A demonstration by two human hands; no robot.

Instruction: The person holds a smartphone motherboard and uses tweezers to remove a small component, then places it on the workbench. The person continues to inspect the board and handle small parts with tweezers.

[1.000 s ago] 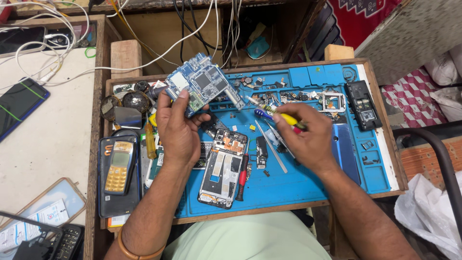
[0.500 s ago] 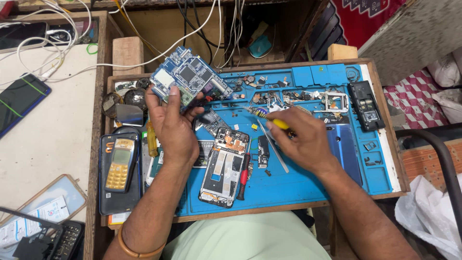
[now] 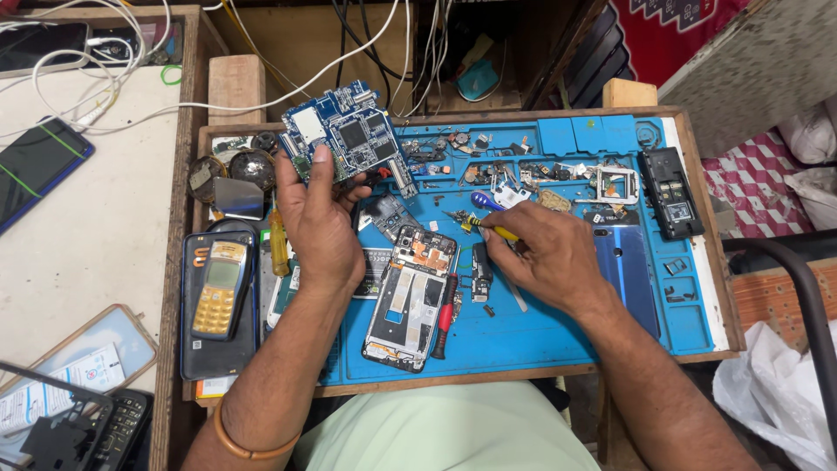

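My left hand [image 3: 318, 218] holds up a blue circuit board [image 3: 349, 135] above the left part of the blue work mat [image 3: 540, 331]. In my right hand [image 3: 545, 253] is a screwdriver [image 3: 490, 214] with a yellow and blue handle, low over the mat's middle. Between the hands lies an opened phone frame [image 3: 410, 296] with its insides showing. A red-handled tool [image 3: 445, 314] lies beside that frame.
Small screws and metal parts [image 3: 523, 170] litter the mat's far side. A black phone part [image 3: 670, 192] and a blue back cover [image 3: 628, 270] lie at right. An old keypad phone [image 3: 216, 288] sits at left. Cables and a dark phone [image 3: 39, 166] occupy the white table.
My left hand has raised the circuit board slightly and turned it. My right hand with the screwdriver has dropped lower and moved left toward the mat's middle.
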